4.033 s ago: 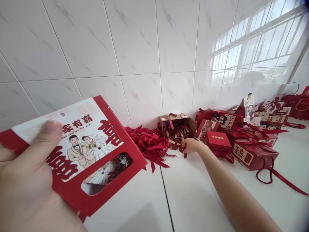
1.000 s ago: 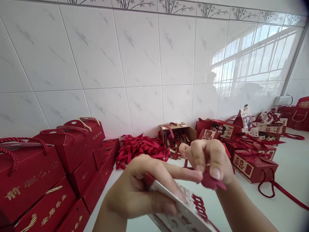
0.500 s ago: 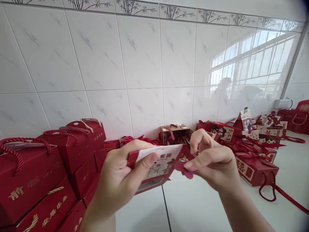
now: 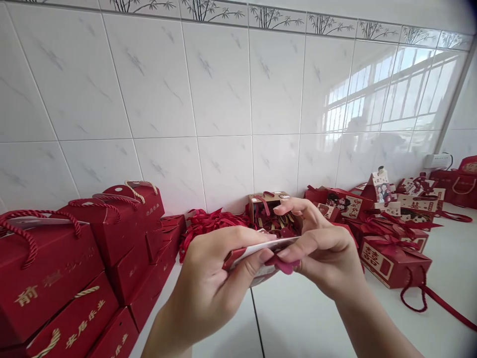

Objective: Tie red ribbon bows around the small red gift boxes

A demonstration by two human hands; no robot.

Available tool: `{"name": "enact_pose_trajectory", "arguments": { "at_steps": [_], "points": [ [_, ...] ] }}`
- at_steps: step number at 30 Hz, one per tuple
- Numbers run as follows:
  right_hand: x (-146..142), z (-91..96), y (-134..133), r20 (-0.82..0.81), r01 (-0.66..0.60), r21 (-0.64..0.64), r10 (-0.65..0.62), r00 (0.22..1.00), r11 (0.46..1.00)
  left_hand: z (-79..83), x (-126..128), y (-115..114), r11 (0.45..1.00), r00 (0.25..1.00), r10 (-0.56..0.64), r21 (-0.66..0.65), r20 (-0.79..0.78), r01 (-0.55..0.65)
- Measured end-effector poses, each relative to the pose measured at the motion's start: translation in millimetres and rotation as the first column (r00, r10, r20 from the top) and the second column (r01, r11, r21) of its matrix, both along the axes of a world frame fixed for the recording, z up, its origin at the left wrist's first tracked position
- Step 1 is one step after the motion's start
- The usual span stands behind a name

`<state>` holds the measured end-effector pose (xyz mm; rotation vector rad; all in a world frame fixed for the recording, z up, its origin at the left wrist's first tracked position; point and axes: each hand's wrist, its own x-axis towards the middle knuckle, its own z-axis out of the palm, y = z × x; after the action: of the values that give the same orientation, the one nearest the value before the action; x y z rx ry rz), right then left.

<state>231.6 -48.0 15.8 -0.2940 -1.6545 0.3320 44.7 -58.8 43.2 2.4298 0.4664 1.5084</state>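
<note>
My left hand (image 4: 219, 283) is closed round a small red and white printed gift box (image 4: 253, 248), thumb along its near side and fingers behind it. The box is tilted so that I see it almost edge-on. My right hand (image 4: 330, 256) pinches a pink-red piece with rounded lobes (image 4: 287, 267) at the box's right end, thumb and index finger on it. Whether this piece is a flap of the box or a separate part, I cannot tell. Both thumbs are close together, and the far side of the box is hidden.
Stacked red boxes with rope handles (image 4: 115, 233) line the left. A heap of red ribbons (image 4: 216, 221) lies by the tiled wall beside an open brown box (image 4: 257, 206). On the right of the white table (image 4: 309, 323) sit several ribboned red boxes (image 4: 397, 263).
The box has tipped from showing its printed face to nearly edge-on. My left hand has moved right, towards the right hand, which still pinches the pink-red piece.
</note>
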Motion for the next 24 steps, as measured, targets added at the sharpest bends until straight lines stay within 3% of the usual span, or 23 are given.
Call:
{"name": "enact_pose_trajectory", "arguments": {
  "at_steps": [5, 9, 13, 16, 22, 24],
  "points": [
    [-5.1, -0.6, -5.6, -0.091, -0.065, -0.092, 0.057, 0.994, 0.994, -1.1, 4.1, 1.8, 0.998, 0.999, -0.046, 0.053, 0.007, 0.045],
    [-9.2, 0.4, -9.9, -0.251, -0.109, -0.264, 0.041, 0.967, 0.958, -5.9, 10.5, 6.8, 0.995, 0.998, -0.038, 0.097, 0.057, 0.032],
    [-6.3, 0.9, -5.7, -0.268, -0.292, -0.420, 0.190, 0.945, 0.859, -13.1, 16.1, 13.3, 0.995, 0.993, -0.026, 0.101, 0.117, 0.015],
    [-2.0, 0.8, -0.9, -0.310, -0.423, -0.493, 0.302, 0.902, 0.760, -14.4, 17.3, 16.2, 0.983, 0.995, -0.010, 0.185, 0.099, -0.008],
    [4.1, 1.9, 0.8, -0.302, -0.521, -0.572, 0.428, 0.852, 0.633, -8.2, 12.7, 15.4, 0.914, 0.998, 0.061, 0.402, 0.008, -0.059],
    [5.1, 3.0, 0.2, -0.287, -0.534, -0.581, 0.459, 0.841, 0.615, -7.1, 10.8, 14.9, 0.896, 0.997, 0.078, 0.440, -0.019, -0.062]
  ]
}}
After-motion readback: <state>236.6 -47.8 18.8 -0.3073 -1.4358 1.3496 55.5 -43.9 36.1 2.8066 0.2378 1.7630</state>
